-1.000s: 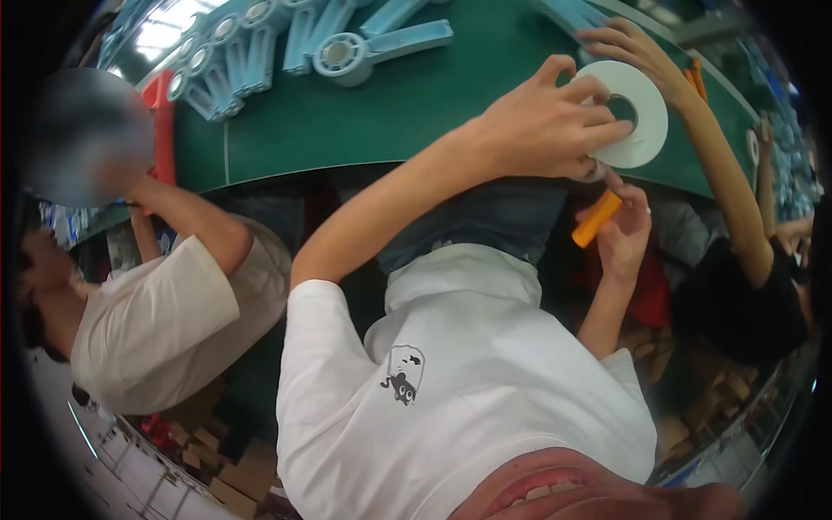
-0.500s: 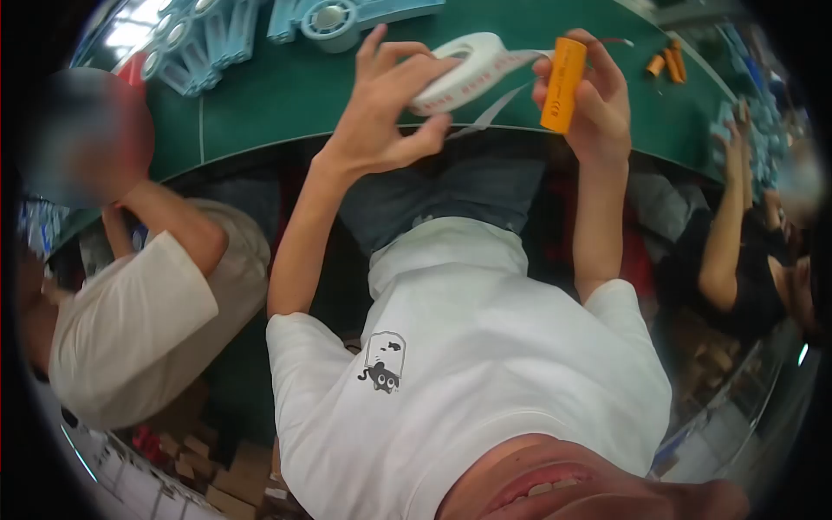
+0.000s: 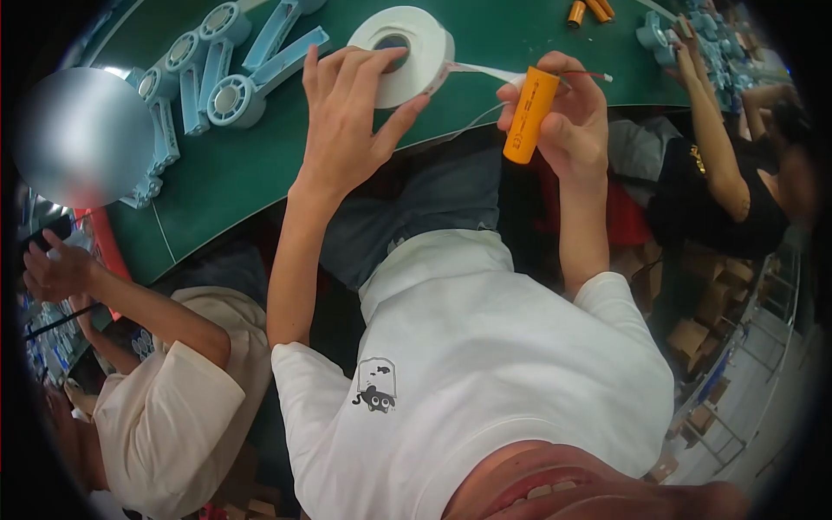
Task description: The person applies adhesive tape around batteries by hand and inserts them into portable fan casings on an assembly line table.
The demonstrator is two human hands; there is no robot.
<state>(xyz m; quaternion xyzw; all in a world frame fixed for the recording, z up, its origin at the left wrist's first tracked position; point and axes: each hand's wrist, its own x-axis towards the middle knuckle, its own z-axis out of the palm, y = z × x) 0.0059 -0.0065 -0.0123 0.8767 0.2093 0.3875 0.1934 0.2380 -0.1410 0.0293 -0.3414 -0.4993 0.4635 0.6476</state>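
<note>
My left hand (image 3: 347,113) holds a wide white roll of tape (image 3: 431,52), its fingers over the near face by the core hole and its thumb at the lower edge. In my right hand (image 3: 576,121) an orange cylindrical battery (image 3: 530,117) is gripped between fingers and thumb, tilted, with printing on its side. A thin red wire with a small white connector (image 3: 607,78) sticks out past my right fingers. From the roll, a strip of tape (image 3: 485,71) stretches across to the battery's upper side. A thin pale strand hangs below it; where it ends is unclear.
On the green table (image 3: 217,186), several light-blue fan-like housings (image 3: 236,101) lie to the left. Loose orange batteries (image 3: 598,10) rest at the far right, near more blue parts (image 3: 728,52). Co-workers sit on both sides, one with a beige sleeve (image 3: 173,399).
The tape roll has turned so its flat face shows more. The battery now appears lower and further left, its wire connector clearer. The whole view has shifted, and the left co-worker's arm has moved.
</note>
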